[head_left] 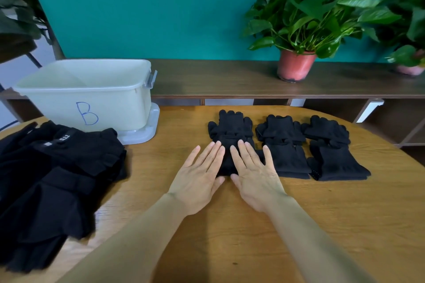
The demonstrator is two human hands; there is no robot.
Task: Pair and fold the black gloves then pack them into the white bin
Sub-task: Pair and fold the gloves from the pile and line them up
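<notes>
Both hands lie flat, side by side, fingers straight and gripping nothing. The left hand and the right hand press their fingers on the cuff end of the nearest glove pair, the thumbs almost meeting at its near edge. The rest of the pair lies beyond the fingertips toward 12 o'clock. Its long axis runs from 6 to 12, with the glove fingers pointing to 12, away from the person.

At 3 o'clock from it lie a middle pair and an outer pair, set the same way on the wooden table. A loose heap of black gloves lies at 9 o'clock from the hands.

The white bin, marked with a blue B, stands at 10 o'clock. Only its inner walls show, since the near wall hides its floor.
</notes>
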